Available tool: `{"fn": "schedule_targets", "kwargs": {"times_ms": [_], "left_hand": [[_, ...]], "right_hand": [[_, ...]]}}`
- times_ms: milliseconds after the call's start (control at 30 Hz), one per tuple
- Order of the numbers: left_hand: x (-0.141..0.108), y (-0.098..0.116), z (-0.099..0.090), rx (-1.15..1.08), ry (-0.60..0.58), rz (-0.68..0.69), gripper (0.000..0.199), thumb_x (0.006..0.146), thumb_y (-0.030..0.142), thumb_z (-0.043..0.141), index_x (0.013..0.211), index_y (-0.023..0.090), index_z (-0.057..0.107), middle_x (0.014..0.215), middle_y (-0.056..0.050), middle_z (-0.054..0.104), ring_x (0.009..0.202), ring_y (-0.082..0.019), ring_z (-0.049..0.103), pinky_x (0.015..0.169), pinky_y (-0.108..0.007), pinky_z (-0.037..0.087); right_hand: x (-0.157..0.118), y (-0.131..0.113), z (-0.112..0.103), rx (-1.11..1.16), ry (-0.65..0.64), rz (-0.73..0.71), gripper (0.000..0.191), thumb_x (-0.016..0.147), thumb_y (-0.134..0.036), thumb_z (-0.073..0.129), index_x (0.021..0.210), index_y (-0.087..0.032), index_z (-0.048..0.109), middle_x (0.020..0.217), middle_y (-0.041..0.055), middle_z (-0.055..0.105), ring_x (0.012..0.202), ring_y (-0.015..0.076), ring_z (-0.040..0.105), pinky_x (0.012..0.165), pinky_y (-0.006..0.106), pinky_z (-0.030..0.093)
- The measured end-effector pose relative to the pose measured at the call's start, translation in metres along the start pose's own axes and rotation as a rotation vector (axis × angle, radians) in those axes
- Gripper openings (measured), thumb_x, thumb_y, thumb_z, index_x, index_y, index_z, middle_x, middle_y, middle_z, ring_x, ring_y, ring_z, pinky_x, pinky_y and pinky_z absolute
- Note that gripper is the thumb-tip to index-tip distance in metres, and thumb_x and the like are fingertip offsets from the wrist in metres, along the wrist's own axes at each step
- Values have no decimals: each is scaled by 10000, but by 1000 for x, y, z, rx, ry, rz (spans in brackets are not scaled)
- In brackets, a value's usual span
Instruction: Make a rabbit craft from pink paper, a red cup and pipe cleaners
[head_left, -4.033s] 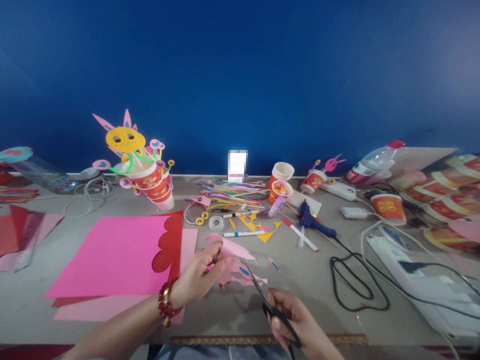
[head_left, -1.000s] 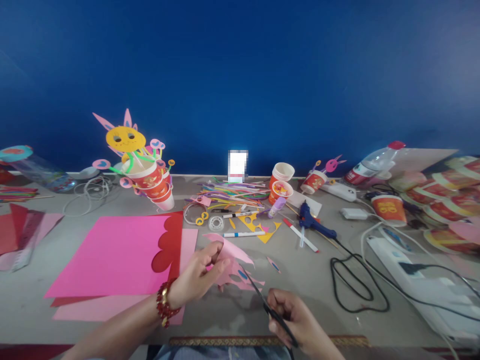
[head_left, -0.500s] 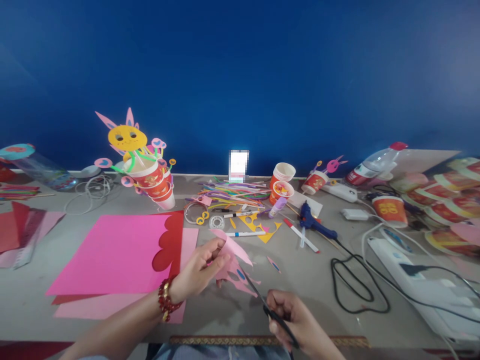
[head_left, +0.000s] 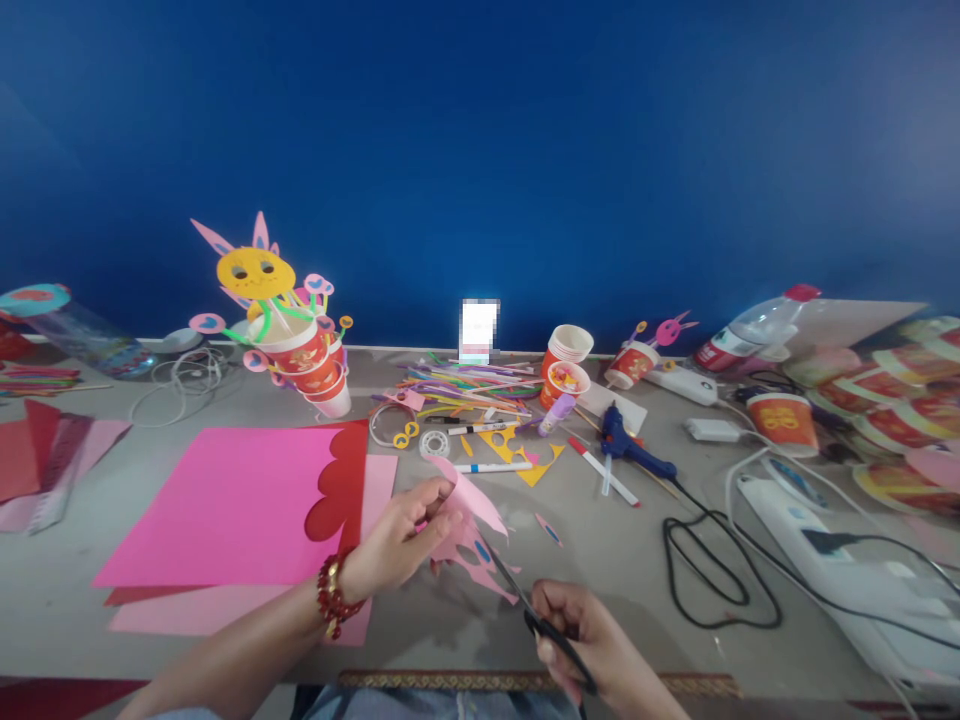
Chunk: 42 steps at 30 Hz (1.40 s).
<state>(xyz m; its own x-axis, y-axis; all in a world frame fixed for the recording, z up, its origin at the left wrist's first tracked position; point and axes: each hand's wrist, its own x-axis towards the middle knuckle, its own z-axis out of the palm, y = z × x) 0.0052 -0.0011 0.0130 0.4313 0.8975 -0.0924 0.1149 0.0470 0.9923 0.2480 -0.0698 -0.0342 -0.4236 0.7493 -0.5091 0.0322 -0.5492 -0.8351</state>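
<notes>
Pink paper [head_left: 478,505], curled and jagged-edged.

Spread across the table [head_left: 622,560], with paper sheets [head_left: 225,510] at left, a cup figure [head_left: 300,358] behind them, pipe cleaners [head_left: 465,385] behind a tape roll [head_left: 434,455], a glue gun [head_left: 634,452] right of both, a power strip [head_left: 795,540] farther right.

Left hand [head_left: 409,535] pinching pink paper [head_left: 476,505]; right hand [head_left: 581,635] gripping scissors [head_left: 551,635], blades at paper.
</notes>
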Motion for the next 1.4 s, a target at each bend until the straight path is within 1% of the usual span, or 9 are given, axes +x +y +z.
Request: {"fn": "schedule_targets", "kwargs": {"times_ms": [200, 300, 467, 633, 767, 933, 1067, 1167, 1400], "left_hand": [[0, 0, -2, 109, 27, 55, 191, 926, 371, 489, 848, 200, 452, 632, 64, 342, 532, -88, 358, 458, -181, 307], [0, 0, -2, 149, 26, 69, 202, 931, 372, 475, 836, 198, 441, 629, 66, 319, 541, -90, 322, 481, -195, 277], [0, -2, -2, 143, 10, 55, 174, 932, 357, 463, 888, 189, 458, 645, 63, 344, 564, -98, 338, 495, -197, 278], [0, -2, -3, 170, 7, 54, 135, 936, 304, 460, 869, 188, 449, 625, 79, 294, 546, -88, 275, 493, -199, 237], [-1, -4, -3, 155, 1, 55, 153, 946, 314, 450, 854, 192, 438, 630, 76, 299, 551, -90, 284, 497, -203, 239], [-1, -5, -3, 143, -3, 75, 212, 962, 348, 428, 817, 193, 422, 643, 70, 287, 563, -93, 281, 503, -209, 241], [-1, -4, -3, 175, -21, 77, 173, 965, 324, 416, 860, 188, 439, 638, 74, 298, 540, -88, 286, 488, -207, 240], [-1, -7, -3, 233, -34, 115, 156, 965, 298, 413, 869, 182, 456, 643, 69, 322, 556, -92, 300, 512, -216, 247], [-2, -12, -3, 270, -42, 141, 167, 971, 292, 407, 851, 185, 454, 645, 68, 327, 572, -96, 303, 536, -228, 251]], "right_hand": [[1, 2, 0, -13, -5, -6, 513, 546, -533, 780, 592, -219, 377, 332, -127, 384, 272, 20, 340, 348, 144, 222], [2, 4, -1, -11, -5, -11, 512, 556, -528, 786, 594, -217, 381, 342, -123, 399, 271, 20, 351, 345, 142, 222], [0, 2, 0, -14, -4, -3, 517, 552, -521, 788, 585, -221, 368, 335, -134, 380, 269, 20, 345, 349, 146, 230], [1, 2, 0, -21, -11, 6, 523, 531, -536, 780, 582, -225, 363, 338, -119, 414, 272, 24, 349, 347, 151, 227], [1, 5, -1, -19, -8, 0, 496, 546, -502, 782, 589, -222, 376, 333, -116, 420, 269, 22, 344, 349, 150, 213], [-1, 4, -1, 7, -16, -1, 552, 518, -577, 794, 596, -222, 378, 342, -112, 435, 270, 19, 333, 339, 147, 209], [-1, 5, -1, -1, -16, 4, 548, 530, -572, 798, 598, -216, 386, 357, -100, 465, 276, 20, 350, 335, 142, 195], [0, 9, -1, 7, -21, -9, 541, 532, -560, 801, 597, -215, 389, 358, -98, 468, 277, 23, 359, 335, 144, 198], [1, 14, -2, -1, -41, -28, 575, 536, -636, 778, 608, -217, 391, 348, -102, 459, 273, 25, 352, 331, 146, 200]]}}
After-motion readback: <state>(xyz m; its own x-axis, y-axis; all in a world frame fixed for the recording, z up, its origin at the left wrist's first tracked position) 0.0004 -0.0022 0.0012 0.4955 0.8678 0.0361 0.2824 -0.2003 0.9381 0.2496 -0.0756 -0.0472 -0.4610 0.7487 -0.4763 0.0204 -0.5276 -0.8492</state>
